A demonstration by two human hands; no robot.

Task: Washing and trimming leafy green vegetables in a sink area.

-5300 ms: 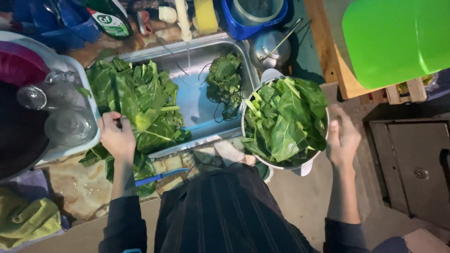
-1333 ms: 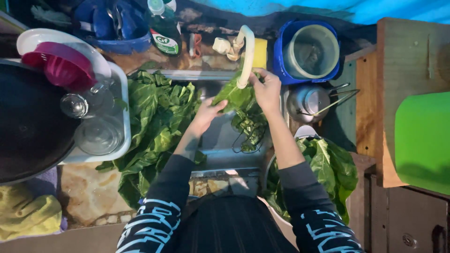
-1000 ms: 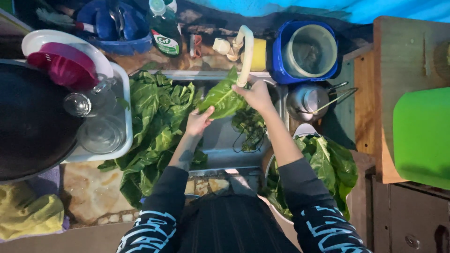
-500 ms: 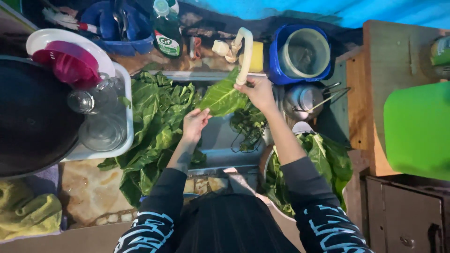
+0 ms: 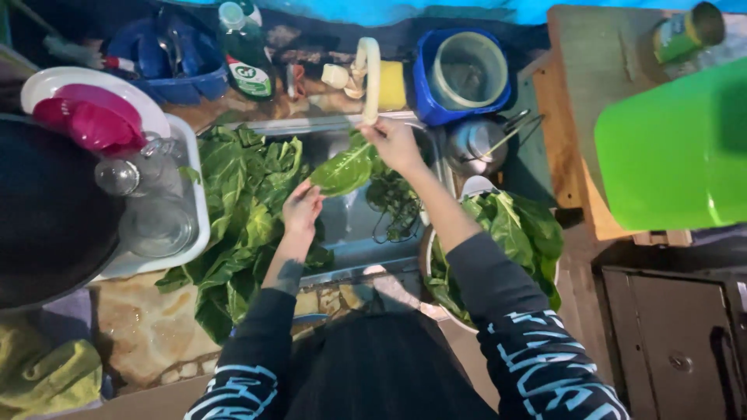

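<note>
Over a metal sink point(image 5: 350, 233), the right hand point(image 5: 395, 144) pinches the stem end of a broad green leaf point(image 5: 342, 171) just under a pale curved tap point(image 5: 370, 78), while the left hand point(image 5: 302, 208) touches the leaf's lower edge with open fingers. A heap of loose green leaves point(image 5: 241, 202) lies left of the sink, spilling onto the stone counter point(image 5: 144, 342). A white bowl of leaves point(image 5: 498, 241) sits beneath the right forearm. A blue plastic tub point(image 5: 463, 74) stands behind the sink, beside a green dish-soap bottle point(image 5: 245, 50).
</note>
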